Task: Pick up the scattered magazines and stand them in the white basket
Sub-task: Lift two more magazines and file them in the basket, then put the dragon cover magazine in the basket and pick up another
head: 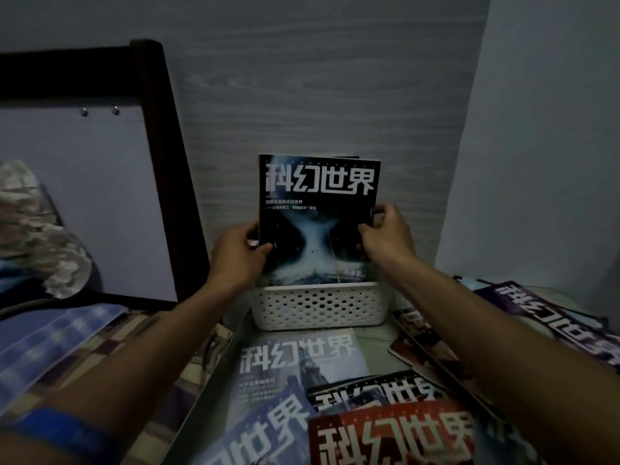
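At near edge, red-covered magazine overlaps others scattered flat on table. Farther back, white basket against wall. Dark magazine stands upright in basket; left hand and right hand grip its side edges, fingers curled round.

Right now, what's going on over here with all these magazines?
A person is standing a dark-covered magazine upright in the white basket against the wall. The left hand grips its left edge and the right hand grips its right edge, with its bottom already inside the basket. More magazines lie scattered in front, including a pale blue one and a red one, not yet picked up.
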Demonstrator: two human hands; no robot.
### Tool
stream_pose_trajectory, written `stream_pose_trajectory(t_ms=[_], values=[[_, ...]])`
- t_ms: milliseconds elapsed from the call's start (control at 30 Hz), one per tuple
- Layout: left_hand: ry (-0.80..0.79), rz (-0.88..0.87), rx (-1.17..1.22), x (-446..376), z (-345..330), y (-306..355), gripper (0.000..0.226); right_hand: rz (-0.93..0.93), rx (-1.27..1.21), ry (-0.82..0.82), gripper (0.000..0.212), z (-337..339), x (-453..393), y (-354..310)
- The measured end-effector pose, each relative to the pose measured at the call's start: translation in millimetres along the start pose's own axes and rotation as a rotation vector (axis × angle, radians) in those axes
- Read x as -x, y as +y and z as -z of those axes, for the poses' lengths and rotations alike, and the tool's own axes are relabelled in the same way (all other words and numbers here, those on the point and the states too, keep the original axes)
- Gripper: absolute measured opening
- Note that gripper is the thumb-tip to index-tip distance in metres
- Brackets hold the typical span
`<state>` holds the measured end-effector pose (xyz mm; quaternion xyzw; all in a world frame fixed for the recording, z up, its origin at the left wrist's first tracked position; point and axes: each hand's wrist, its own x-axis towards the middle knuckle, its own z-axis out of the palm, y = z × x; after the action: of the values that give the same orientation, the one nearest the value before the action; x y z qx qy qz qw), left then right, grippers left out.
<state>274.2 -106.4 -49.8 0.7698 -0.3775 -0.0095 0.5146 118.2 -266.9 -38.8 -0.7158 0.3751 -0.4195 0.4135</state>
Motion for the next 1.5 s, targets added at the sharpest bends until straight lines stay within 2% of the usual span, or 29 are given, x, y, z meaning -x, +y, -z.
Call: stream_pose_trajectory(t_ms=[100, 200, 300, 400, 533, 600, 667, 700, 733, 800, 867, 900, 967, 1033, 1133, 1200, 1267, 1333, 1400, 1500], values=[[0.026, 0.061, 0.015, 9, 2, 18, 0.063, -0.053, 0.039, -0.028, 0.054, 15, 1, -13], [-0.041, -0.077, -0.020, 47, 3, 45, 0.053, -0.037, -0.005, -0.131, 0.052, 55, 34, -17], [-0.279, -0.129, 0.027, 111, -10, 77, 0.040, 0.034, 0.116, -0.119, 0.032, 112, 89, 5], [-0.507, -0.249, -0.009, 179, -34, 109, 0.025, -0.025, 0.144, -0.071, 0.016, 166, 143, 27], [-0.806, -0.283, -0.023, 253, -62, 149, 0.033, -0.004, 0.263, 0.127, 0.021, 249, 196, 44], [-0.937, -0.253, -0.052, 278, -74, 162, 0.034, -0.008, 0.516, 0.166, 0.016, 294, 218, 50], [-1.014, -0.223, -0.126, 295, -86, 168, 0.044, -0.118, 0.898, 0.023, 0.018, 331, 236, 57], [-1.020, -0.188, -0.127, 300, -90, 170, 0.052, -0.212, 1.010, -0.087, 0.024, 341, 245, 61], [-1.006, -0.114, -0.075, 304, -94, 173, 0.061, -0.302, 1.058, -0.188, 0.030, 348, 254, 68], [-0.952, 0.219, 0.210, 303, -101, 175, 0.071, -0.384, 1.055, -0.290, 0.035, 348, 270, 76], [-0.899, 0.574, 0.490, 301, -106, 178, 0.059, -0.354, 0.974, -0.254, 0.031, 343, 278, 80], [-0.909, 0.631, 0.533, 303, -103, 181, 0.046, -0.346, 0.859, -0.212, 0.026, 341, 280, 79], [-0.938, 0.548, 0.555, 312, -100, 178, 0.026, -0.393, 0.588, -0.155, 0.022, 337, 281, 76], [-0.852, 0.462, 0.540, 311, -102, 177, 0.041, -0.444, 0.371, -0.118, 0.029, 338, 276, 74], [-0.752, 0.329, 0.713, 307, -83, 162, 0.057, -0.429, 0.106, -0.050, 0.034, 329, 265, 67], [-0.692, 0.237, 0.786, 297, -65, 152, 0.052, -0.435, -0.086, -0.025, 0.032, 315, 257, 56], [-0.632, 0.113, 0.807, 282, -44, 145, 0.051, -0.394, -0.244, -0.076, 0.024, 292, 247, 37], [-0.511, 0.001, 0.769, 264, -24, 140, 0.045, -0.296, -0.315, -0.073, 0.018, 268, 235, 15], [-0.321, -0.119, 0.671, 246, -3, 137, 0.035, -0.198, -0.347, -0.041, 0.016, 241, 225, -8], [-0.069, -0.177, 0.520, 223, 23, 125, 0.029, -0.089, -0.297, -0.059, 0.019, 198, 220, -28]])
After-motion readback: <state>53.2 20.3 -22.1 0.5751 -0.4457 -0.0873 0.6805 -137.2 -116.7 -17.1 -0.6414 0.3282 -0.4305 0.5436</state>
